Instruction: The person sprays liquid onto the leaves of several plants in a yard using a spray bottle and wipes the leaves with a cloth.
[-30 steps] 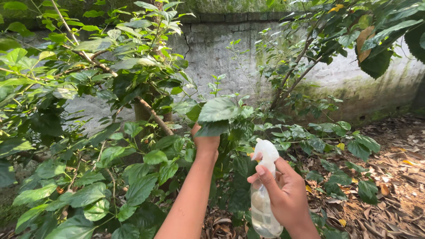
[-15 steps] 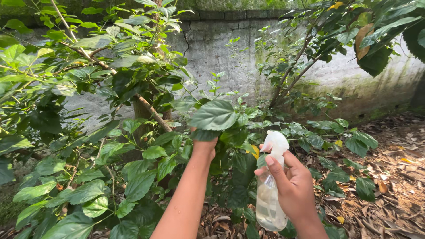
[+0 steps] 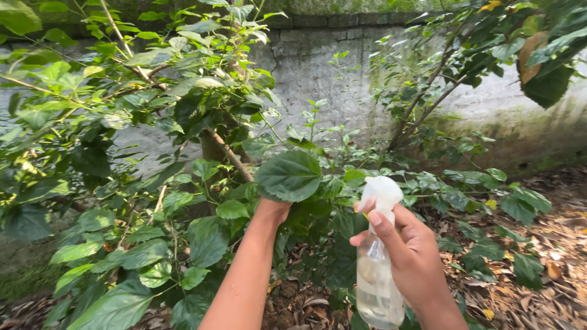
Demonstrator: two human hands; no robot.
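Spray bottle wrapped by right hand grip; left hand (mostly hidden) holds broad leaf.

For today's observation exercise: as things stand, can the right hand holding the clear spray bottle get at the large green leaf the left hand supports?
Probably yes: the right hand and clear spray bottle sit beside the large green leaf, with open air between.
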